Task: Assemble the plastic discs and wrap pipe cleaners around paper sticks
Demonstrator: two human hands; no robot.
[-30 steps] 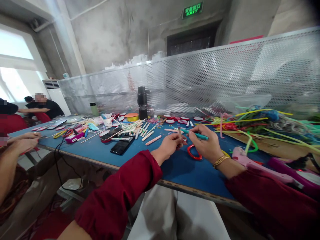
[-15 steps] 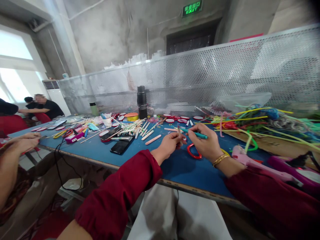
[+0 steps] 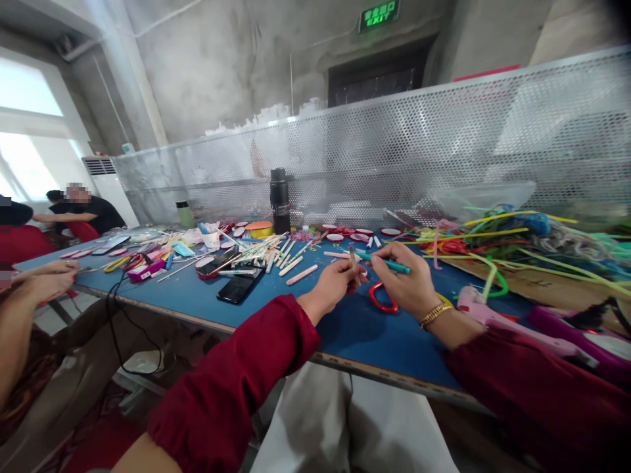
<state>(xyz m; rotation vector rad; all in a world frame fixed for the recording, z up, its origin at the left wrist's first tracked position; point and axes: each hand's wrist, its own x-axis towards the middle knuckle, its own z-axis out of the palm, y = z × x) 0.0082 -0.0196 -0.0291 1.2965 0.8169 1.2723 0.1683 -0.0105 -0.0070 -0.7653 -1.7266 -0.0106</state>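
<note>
My left hand (image 3: 334, 282) is closed around a small wooden stick (image 3: 353, 260) that stands upright above the blue table (image 3: 276, 309). My right hand (image 3: 407, 279) is closed on a teal pen (image 3: 392, 265), its tip pointing left at the stick. Both hands hover just over the tabletop, close together. A red loop-shaped piece (image 3: 382, 301) lies on the table between and below them. Both my sleeves are dark red.
Two phones (image 3: 239, 288) and several loose sticks (image 3: 276, 253) lie to the left. A black flask (image 3: 279, 200) stands at the back. Pink glue gun (image 3: 497, 318) and a heap of coloured pipe cleaners (image 3: 517, 246) sit right. Another person's hands (image 3: 44, 279) rest at far left.
My hands have stayed almost where they were, with only slight shifts of the pen and stick. The view has drifted a little.
</note>
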